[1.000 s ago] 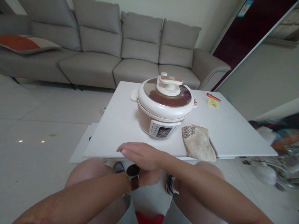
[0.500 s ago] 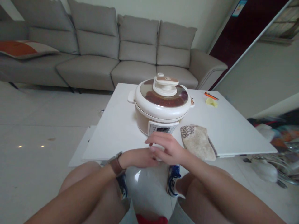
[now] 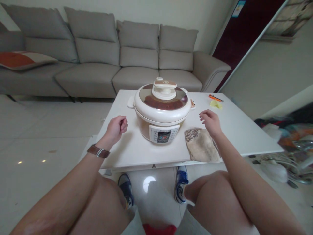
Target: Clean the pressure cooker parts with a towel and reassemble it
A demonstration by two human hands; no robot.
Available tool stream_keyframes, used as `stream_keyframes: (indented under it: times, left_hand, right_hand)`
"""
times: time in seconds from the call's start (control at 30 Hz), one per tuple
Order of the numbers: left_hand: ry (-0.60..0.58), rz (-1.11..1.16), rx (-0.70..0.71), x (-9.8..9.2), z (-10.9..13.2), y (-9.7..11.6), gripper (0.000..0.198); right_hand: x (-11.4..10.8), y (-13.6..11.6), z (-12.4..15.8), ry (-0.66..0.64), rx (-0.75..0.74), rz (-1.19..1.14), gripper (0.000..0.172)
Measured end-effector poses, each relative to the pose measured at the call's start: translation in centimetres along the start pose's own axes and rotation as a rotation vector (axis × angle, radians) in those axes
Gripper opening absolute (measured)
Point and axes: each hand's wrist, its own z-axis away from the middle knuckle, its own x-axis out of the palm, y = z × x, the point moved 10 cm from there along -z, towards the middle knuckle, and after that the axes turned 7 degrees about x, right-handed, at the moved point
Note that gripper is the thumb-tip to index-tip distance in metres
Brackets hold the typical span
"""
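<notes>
A round white and beige electric cooker (image 3: pixel 161 114) stands on the white table (image 3: pixel 244 130), its lid on and its control panel facing me. My left hand (image 3: pixel 116 128) hovers to the left of the cooker with its fingers curled in and nothing visible in it. On the right side, above the folded beige cloth (image 3: pixel 201 148), my right hand (image 3: pixel 210 121) is raised with fingers bent but apart, holding nothing. Neither hand touches the cooker.
An orange cutter (image 3: pixel 216 98) and a yellow-green piece (image 3: pixel 216 104) lie at the table's back right. Behind the table runs a grey sofa (image 3: pixel 137 75). Cluttered items (image 3: pixel 276 166) are on the floor at the right. My knees are close to the table's front edge.
My hands were together in front of the cooker; they have separated, the left moving left and up, the right moving right and up. The control panel is now uncovered. The view has shifted slightly.
</notes>
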Motion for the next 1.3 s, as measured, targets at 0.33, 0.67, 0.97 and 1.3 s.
stream_keyframes:
  times: [0.33, 0.67, 0.97, 1.3]
  left_hand:
    - [0.001, -0.081, -0.060, 0.2, 0.5, -1.5, 0.031]
    - [-0.028, -0.115, -0.093, 1.3, 1.2, -1.6, 0.026]
    - [-0.057, -0.155, -0.079, 1.6, 1.0, -2.5, 0.028]
    - [-0.123, -0.256, -0.030, 2.2, 1.1, -2.4, 0.029]
  right_hand:
    - [-7.2, 15.4, 1.2, -0.154, 0.643, 0.354, 0.027]
    - [-5.3, 19.1, 5.1, -0.394, 0.920, -0.085, 0.026]
    - [-3.7, 18.7, 7.2, -0.559, 0.978, -0.523, 0.031]
    - [-2.0, 18.1, 7.9, -0.439, 1.014, -0.619, 0.026]
